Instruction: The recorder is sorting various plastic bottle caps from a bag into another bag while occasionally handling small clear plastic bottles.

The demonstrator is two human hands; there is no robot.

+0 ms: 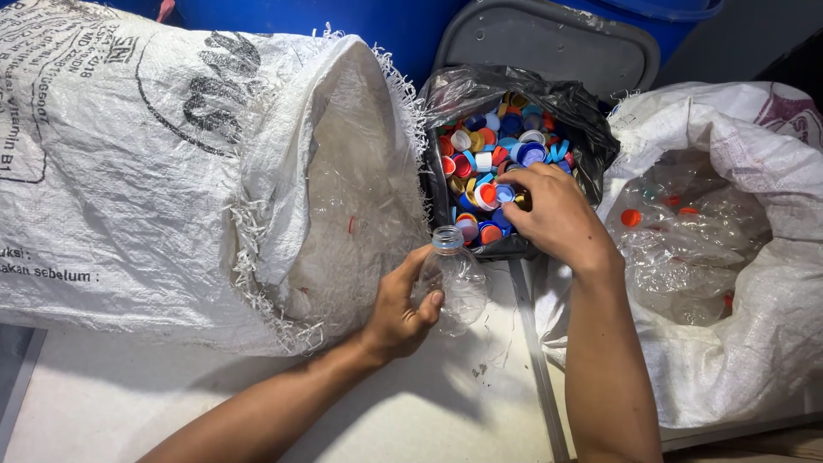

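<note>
My left hand (400, 310) grips a clear, crumpled plastic bottle (456, 276) with no cap, its neck pointing up toward the bag of caps. My right hand (553, 213) reaches into a black plastic bag (591, 137) filled with several coloured bottle caps (489, 150) in red, blue, orange, white and yellow. Its fingertips pinch a blue cap (505, 194) at the near side of the pile, just above the bottle's mouth.
A large white woven sack (154, 171) with clear bottles inside lies on its side at left. A second white sack (729, 240) holding capped clear bottles stands at right. Blue drums and a grey lid (549, 39) are behind. A white surface (446, 403) lies below.
</note>
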